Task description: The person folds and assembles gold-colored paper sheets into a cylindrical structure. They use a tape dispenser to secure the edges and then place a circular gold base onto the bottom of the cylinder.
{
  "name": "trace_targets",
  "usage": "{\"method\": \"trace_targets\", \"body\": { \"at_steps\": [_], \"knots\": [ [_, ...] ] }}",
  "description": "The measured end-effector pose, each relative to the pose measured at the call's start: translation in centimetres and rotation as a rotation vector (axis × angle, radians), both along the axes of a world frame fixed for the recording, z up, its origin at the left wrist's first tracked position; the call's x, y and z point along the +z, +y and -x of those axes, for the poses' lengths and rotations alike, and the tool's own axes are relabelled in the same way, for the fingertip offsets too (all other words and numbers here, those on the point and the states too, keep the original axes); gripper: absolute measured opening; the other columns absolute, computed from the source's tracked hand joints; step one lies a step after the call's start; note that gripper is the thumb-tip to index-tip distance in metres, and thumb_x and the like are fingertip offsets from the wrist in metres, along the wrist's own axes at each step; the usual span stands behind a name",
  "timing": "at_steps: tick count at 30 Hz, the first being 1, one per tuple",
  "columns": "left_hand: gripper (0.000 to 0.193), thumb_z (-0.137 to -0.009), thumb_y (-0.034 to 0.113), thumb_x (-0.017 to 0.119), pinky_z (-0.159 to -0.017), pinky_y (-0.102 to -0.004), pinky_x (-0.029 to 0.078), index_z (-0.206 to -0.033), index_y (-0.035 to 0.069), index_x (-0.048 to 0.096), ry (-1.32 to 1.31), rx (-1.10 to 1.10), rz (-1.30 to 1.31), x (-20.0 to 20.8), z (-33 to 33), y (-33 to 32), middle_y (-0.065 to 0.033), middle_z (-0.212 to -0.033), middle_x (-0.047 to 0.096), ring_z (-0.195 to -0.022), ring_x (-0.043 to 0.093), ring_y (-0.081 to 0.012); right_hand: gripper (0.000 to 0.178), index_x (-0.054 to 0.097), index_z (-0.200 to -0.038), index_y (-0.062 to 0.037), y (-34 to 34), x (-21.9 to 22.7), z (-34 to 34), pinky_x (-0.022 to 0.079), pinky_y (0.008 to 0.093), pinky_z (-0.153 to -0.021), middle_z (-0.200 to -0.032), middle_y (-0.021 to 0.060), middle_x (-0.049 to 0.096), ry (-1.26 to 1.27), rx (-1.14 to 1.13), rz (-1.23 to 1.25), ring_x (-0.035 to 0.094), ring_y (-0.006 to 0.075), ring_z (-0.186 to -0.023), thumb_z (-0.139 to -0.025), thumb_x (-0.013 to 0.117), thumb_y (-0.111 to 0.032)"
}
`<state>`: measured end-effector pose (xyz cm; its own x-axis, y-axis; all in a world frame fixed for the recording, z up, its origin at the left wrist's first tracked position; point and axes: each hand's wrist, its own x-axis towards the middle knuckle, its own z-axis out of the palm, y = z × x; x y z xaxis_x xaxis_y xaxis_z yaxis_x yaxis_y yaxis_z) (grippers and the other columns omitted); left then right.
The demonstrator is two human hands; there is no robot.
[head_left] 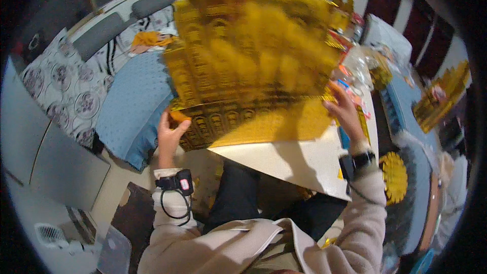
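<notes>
Though behind gold paper [258, 50], table [329, 160] visible

At 12 o'clock the gold sheet [264, 45] is smeared by blur, so you cannot make out its printed pattern, and it hides the far part of your table [324, 177] from you. At 9 o'clock, some fingers of your left hand [170, 134] are out of sight; at 3 o'clock, so are some of your right hand [347, 114]. Toward 6 o'clock the lower edge cuts off your coat [223, 243]. At 2 o'clock, whatever the clear plastic bags [362, 66] hold is too small for you to tell.
</notes>
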<state>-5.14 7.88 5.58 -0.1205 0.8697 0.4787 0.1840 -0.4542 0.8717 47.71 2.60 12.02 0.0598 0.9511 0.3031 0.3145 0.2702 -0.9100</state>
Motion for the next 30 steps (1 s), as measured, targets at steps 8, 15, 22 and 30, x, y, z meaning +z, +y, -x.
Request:
{"method": "trace_targets", "body": {
  "at_steps": [8,15,22,30],
  "knots": [
    [0.075,-0.087,0.023,0.087,-0.104,-0.0357,0.05,-0.149,0.001,0.051,0.021,-0.23,0.05,-0.5,-5.4,1.6,-0.0123,-0.136,0.064,-0.122,0.063,-0.0207,0.067,0.043,-0.155,-0.0008,-11.7,-0.7,-1.5,0.041,0.0344,-0.114,-0.152,0.0099,0.051,-0.016,-0.226,-0.038,0.051,0.0218,-0.138,-0.096,0.072,-0.014],
    [0.084,-0.084,0.024,0.088,-0.117,-0.0408,0.04,-0.153,0.006,0.045,0.081,-0.181,-0.114,-1.9,-8.4,1.5,-0.015,-0.151,0.053,-0.138,0.052,-0.029,0.083,0.03,-0.16,0.0022,-15.4,-5.0,-1.8,0.053,0.0322,-0.096,-0.148,0.0153,0.051,-0.043,-0.417,0.093,0.059,0.0227,-0.12,-0.093,0.076,-0.01],
    [0.091,-0.081,0.014,0.089,-0.109,-0.0372,0.047,-0.157,0.009,0.039,0.01,-0.129,-0.092,-6.6,-7.8,1.3,-0.0106,-0.141,0.055,-0.128,0.056,-0.0236,0.073,0.031,-0.162,-0.0009,-16.7,-7.2,-0.9,0.039,0.0368,-0.115,-0.153,0.013,0.047,0.207,-0.401,-0.024,0.049,0.0236,-0.137,-0.101,0.068,-0.018],
    [0.063,-0.084,0.015,0.087,-0.095,-0.0348,0.054,-0.136,0.002,0.055,-0.106,-0.226,0.191,-8.9,-8.3,0.5,-0.0088,-0.122,0.068,-0.108,0.067,-0.0204,0.101,0.029,-0.164,-0.008,-19.9,-9.9,1.8,0.03,0.0453,-0.123,-0.16,0.0172,0.04,0.043,-0.416,-0.133,0.044,0.0314,-0.145,-0.088,0.078,-0.052]
  ]
}}
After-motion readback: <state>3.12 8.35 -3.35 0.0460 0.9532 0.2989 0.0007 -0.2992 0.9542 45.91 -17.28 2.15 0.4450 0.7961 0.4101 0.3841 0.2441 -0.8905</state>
